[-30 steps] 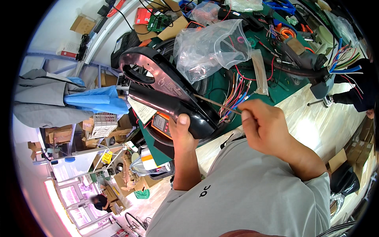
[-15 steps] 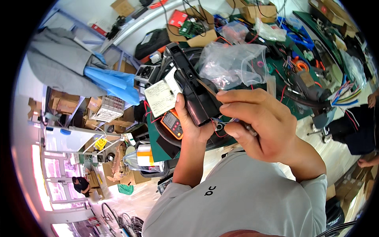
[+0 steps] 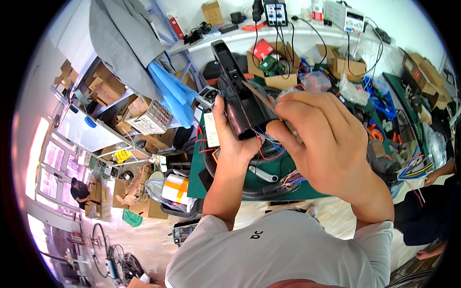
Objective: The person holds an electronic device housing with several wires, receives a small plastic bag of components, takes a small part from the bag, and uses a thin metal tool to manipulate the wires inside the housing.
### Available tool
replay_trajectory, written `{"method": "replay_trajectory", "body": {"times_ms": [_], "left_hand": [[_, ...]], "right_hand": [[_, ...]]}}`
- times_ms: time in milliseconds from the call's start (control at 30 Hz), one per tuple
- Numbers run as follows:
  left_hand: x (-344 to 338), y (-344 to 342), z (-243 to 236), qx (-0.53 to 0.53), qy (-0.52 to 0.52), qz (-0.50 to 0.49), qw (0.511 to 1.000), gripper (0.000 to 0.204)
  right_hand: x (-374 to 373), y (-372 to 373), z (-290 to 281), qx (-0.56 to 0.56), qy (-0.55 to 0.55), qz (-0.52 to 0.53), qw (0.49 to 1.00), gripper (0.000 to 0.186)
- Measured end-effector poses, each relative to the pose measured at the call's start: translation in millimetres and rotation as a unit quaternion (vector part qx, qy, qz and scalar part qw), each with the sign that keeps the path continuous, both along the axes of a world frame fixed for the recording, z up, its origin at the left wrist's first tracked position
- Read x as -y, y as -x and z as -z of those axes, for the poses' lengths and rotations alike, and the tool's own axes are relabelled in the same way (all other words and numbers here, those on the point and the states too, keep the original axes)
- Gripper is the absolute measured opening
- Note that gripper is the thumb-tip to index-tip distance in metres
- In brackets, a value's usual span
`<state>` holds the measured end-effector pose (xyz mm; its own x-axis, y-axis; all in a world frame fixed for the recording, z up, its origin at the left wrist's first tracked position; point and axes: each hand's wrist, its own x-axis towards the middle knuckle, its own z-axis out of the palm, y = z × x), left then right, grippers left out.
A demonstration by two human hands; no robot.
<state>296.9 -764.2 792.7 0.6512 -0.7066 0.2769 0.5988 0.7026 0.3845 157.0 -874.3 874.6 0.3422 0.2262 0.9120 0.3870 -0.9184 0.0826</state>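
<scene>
My left hand (image 3: 236, 150) is wrapped round a black plastic housing (image 3: 246, 114), long and hollow with a slotted channel, held tilted above the bench. Thin coloured wires (image 3: 272, 140) come out of its lower end. My right hand (image 3: 331, 139) pinches a thin brownish pointed tool (image 3: 258, 94), whose tip reaches the channel of the housing. Its rear part is hidden by the fingers, so I cannot make out its exact kind. Beside my left thumb lies an open notebook (image 3: 211, 132), partly covered. A grey-handled tool (image 3: 263, 174) rests on the bench below the wires.
The green bench (image 3: 230, 185) carries a thick black cable loop and bundled wires. Cardboard boxes (image 3: 281, 82) and a blue tray (image 3: 382, 108) stand behind. A white shelf (image 3: 307, 36) holds electrical units. One person stands at the right edge; another person (image 3: 80, 192) is far left.
The view has tilted up and swung, bringing the back shelf in. My right hand has come closer over the housing, still with the tool in the channel; the notebook is more covered.
</scene>
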Motion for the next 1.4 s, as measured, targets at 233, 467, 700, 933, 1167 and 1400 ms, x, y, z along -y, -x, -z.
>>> {"method": "replay_trajectory", "body": {"times_ms": [233, 467, 700, 933, 1167, 1400], "left_hand": [[10.8, -9.5, -48.0, 0.011, -0.043, -0.066, 0.997, 0.059], [13.2, -13.1, -58.9, 0.067, -0.001, -0.052, 0.996, 0.060], [12.7, -16.8, -54.5, 0.108, -0.027, -0.104, 0.988, 0.064], [14.4, -23.1, -45.0, 0.096, -0.045, -0.168, 0.980, 0.061], [18.4, -33.5, -28.6, 0.098, -0.054, -0.212, 0.971, 0.064], [15.9, -32.0, -12.5, 0.120, -0.063, -0.222, 0.966, 0.064]], "right_hand": [[-4.8, -12.0, -52.4, -0.003, 0.038, 0.062, 0.997, 0.023], [-7.6, -6.5, -59.2, -0.006, 0.029, 0.067, 0.997, 0.021], [-3.7, -4.3, -52.0, 0.004, 0.022, 0.044, 0.999, 0.021], [1.8, 2.8, -42.2, -0.081, -0.060, 0.096, 0.990, 0.019], [15.0, -0.4, -25.0, -0.131, -0.166, 0.057, 0.976, 0.025], [24.0, -4.1, -4.8, -0.124, -0.123, 0.025, 0.984, 0.016]]}}
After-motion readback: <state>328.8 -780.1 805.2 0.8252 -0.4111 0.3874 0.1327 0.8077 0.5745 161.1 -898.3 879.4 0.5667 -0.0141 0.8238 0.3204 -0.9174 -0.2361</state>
